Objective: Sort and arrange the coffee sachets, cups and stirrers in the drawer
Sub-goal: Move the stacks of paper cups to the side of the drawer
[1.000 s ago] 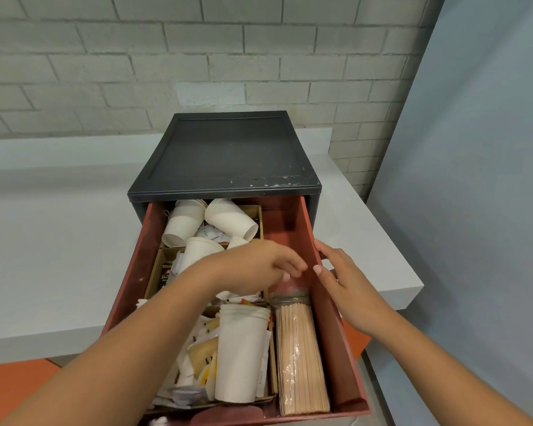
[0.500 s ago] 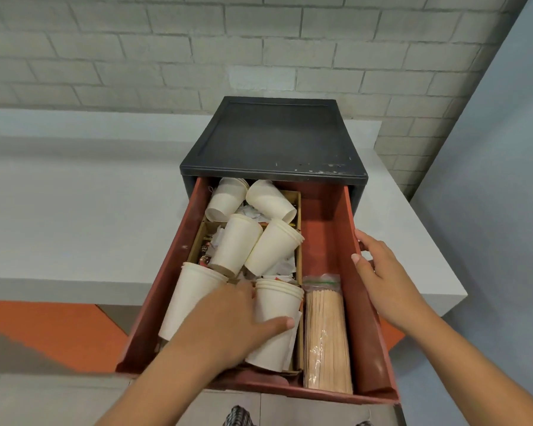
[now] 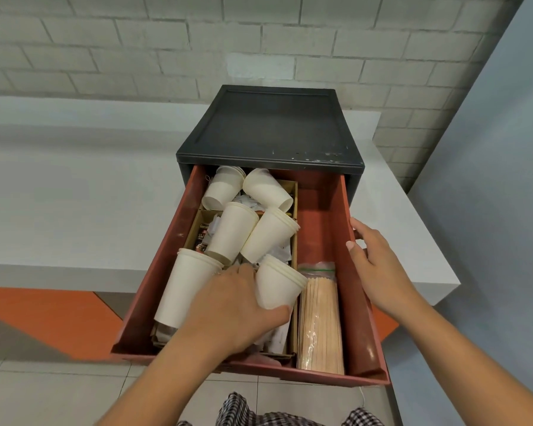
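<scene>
Head camera showed the white counter (image 3: 74, 210) with the black cabinet (image 3: 271, 127) on it and the red drawer (image 3: 317, 222) pulled well out. A second earlier the view had sat closer, and it had since drawn back until the whole drawer showed.

A cardboard tray (image 3: 194, 230) filled the drawer's left part. It was strewn with paper cups lying on their sides: a long stack (image 3: 183, 290) at the left and four shorter stacks behind. The bag of stirrers (image 3: 320, 321) lay to the right, just beside the tray. Sachets (image 3: 202, 236) were scattered loose beneath the cups.

The hands were well apart. The left hand (image 3: 231, 309) had come back from the middle of the drawer, where it had been close to the other hand, to the near end of the tray. It gripped the front stack of cups (image 3: 279, 287), thumb along the stack's underside and fingers behind it. The right hand (image 3: 379, 265) had kept its place, clasping the drawer's right wall with the thumb on the inner side.

To my eye the sorting had only begun. The cups looked like the first thing to be gathered, and the sachets were still all mixed.
</scene>
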`<act>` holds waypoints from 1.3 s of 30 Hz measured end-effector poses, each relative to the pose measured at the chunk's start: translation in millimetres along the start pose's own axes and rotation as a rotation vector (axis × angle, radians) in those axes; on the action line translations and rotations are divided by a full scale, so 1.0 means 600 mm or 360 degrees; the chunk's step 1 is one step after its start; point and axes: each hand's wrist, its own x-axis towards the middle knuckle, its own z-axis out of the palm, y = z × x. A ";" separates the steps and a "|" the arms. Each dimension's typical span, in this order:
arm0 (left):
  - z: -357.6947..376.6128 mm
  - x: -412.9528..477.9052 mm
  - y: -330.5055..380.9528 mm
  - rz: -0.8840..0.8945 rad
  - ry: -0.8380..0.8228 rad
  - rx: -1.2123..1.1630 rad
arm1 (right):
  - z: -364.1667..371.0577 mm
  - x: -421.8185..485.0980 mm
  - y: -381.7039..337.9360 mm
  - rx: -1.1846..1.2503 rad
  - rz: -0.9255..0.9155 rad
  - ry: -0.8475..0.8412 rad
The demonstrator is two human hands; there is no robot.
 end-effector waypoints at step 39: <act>-0.110 0.035 -0.156 -0.0104 0.0771 -0.2048 | 0.243 -0.011 -0.225 0.0738 0.0564 -0.0984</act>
